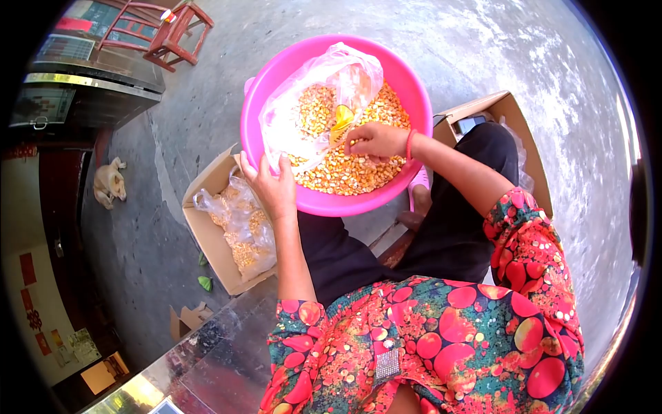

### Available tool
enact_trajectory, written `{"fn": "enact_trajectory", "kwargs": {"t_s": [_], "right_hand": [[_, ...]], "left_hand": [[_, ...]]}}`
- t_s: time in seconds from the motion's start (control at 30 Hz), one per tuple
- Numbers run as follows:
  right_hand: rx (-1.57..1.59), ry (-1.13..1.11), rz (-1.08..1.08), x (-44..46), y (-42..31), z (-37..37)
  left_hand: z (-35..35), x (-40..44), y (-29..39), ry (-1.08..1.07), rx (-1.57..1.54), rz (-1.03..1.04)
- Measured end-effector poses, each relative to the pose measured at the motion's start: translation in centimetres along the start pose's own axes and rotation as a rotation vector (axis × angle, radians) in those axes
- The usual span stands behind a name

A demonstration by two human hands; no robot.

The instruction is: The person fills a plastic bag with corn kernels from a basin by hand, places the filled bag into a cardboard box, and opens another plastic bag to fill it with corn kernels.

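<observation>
A pink basin (254,131) sits before me, holding loose yellow-orange corn kernels (345,177). Inside it lies a clear plastic bag (279,131) with more kernels and a yellow piece (341,123), perhaps a printed part of the bag. My left hand (272,188) grips the basin's near-left rim, beside the bag's edge, with the thumb on the inner side. Over the kernels, my right hand (378,141) has its fingers curled together at the bag's right edge. What those fingers hold, if anything, is hidden.
A cardboard box (210,238) at left holds a clear bag (256,238) of kernels. Another box (531,148) stands right of my leg. A dog (110,183) lies on the concrete floor (158,228). A red wooden chair (172,41) stands far left.
</observation>
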State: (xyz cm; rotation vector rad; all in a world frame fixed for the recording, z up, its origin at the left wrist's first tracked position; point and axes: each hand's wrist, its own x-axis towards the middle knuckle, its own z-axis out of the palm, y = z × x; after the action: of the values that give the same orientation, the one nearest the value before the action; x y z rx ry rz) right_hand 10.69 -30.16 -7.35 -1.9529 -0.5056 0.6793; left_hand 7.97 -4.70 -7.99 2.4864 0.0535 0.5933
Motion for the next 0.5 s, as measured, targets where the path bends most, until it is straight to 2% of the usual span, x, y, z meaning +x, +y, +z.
{"fn": "enact_trajectory", "kwargs": {"t_s": [0.03,0.07,0.1,0.17,0.33,0.4,0.43,0.5], "right_hand": [[0.291,-0.090,0.246,-0.5,-1.5,-1.1],[0.238,-0.144,0.314,-0.8,-2.1,-1.8],[0.240,-0.144,0.317,-0.7,-1.6,-2.0],[0.209,-0.309,0.370,-0.7,-0.4,-2.5],[0.327,-0.323,0.287,0.3,-1.1,-1.9],[0.519,-0.190,0.206,1.6,-1.9,-2.0],[0.518,-0.192,0.206,2.2,-2.8,-1.8],[0.675,0.156,-0.089,3.2,-4.6,-1.4]], "left_hand": [[0.0,0.0,-0.1,0.002,-0.005,0.013],[0.1,0.0,-0.2,0.003,-0.010,0.027],[0.0,-0.1,-0.2,0.000,-0.012,0.026],[0.0,0.0,-0.1,0.001,-0.009,0.029],[0.0,-0.1,0.0,0.000,-0.008,0.009],[0.1,-0.1,-0.1,0.006,-0.007,0.000],[0.1,-0.1,-0.1,0.012,-0.015,0.007],[0.1,-0.2,-0.1,0.019,-0.019,0.012]]}}
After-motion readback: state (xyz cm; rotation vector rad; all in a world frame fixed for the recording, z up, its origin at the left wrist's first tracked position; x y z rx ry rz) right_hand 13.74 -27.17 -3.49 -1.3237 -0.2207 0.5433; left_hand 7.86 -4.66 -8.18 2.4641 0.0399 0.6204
